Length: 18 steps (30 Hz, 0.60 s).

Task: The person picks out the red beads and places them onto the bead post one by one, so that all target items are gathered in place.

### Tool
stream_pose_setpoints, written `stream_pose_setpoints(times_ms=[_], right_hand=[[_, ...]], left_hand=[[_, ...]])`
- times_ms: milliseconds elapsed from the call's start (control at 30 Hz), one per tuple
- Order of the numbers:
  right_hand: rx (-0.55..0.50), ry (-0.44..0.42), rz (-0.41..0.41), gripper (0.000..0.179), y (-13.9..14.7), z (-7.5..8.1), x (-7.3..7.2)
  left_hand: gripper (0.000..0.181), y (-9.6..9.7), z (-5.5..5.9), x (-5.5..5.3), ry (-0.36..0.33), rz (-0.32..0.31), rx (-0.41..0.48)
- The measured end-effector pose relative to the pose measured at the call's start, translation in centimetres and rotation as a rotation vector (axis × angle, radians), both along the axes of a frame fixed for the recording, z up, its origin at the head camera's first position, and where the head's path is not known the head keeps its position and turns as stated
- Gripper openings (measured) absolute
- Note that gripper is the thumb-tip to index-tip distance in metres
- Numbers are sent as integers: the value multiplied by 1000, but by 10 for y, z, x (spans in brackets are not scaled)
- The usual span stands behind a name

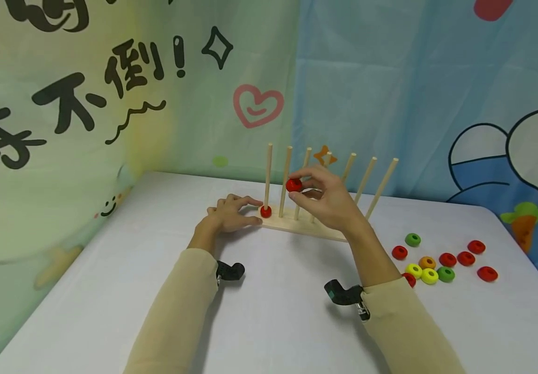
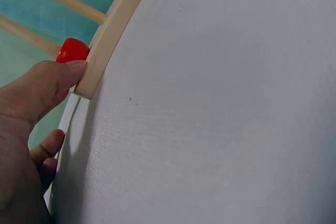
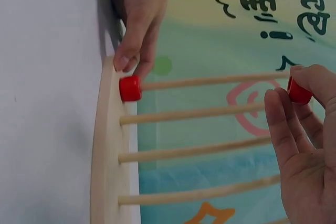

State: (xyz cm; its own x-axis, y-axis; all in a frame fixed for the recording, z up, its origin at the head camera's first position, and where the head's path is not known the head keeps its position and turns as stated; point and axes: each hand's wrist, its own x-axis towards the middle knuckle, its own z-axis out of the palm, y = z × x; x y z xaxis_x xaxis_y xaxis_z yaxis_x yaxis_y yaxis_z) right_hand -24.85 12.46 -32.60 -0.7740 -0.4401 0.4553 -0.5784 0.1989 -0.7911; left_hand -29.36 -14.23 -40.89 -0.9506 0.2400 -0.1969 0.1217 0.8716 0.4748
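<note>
A wooden peg rack (image 1: 292, 224) with several upright pegs stands toward the back of the table. My left hand (image 1: 232, 214) grips the left end of its base, thumb in front and forefinger behind. One red bead (image 1: 266, 212) sits at the foot of the leftmost peg, close by the left thumb (image 2: 63, 74). My right hand (image 1: 326, 198) pinches another red bead (image 1: 293, 185) between thumb and fingertips, raised high among the pegs. From the right wrist view, this held bead (image 3: 300, 92) is near the tip of the leftmost peg (image 3: 210, 81).
Loose red, yellow, green and orange beads (image 1: 429, 276) lie scattered on the right of the white table (image 1: 273, 311). A printed cloth backdrop (image 1: 353, 78) hangs right behind the rack. Black wrist cameras (image 1: 343, 293) jut out inward from both sleeves.
</note>
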Motion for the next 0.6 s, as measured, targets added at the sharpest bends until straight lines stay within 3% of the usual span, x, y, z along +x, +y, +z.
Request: stream_pose_setpoints(times_ms=[233, 600], right_hand=[[-9, 43, -2, 31, -12, -3, 0], [-19, 33, 1, 33, -30, -4, -10]], left_hand=[[59, -3, 0, -1, -9, -1, 10], [59, -2, -2, -5, -28, 10, -10]])
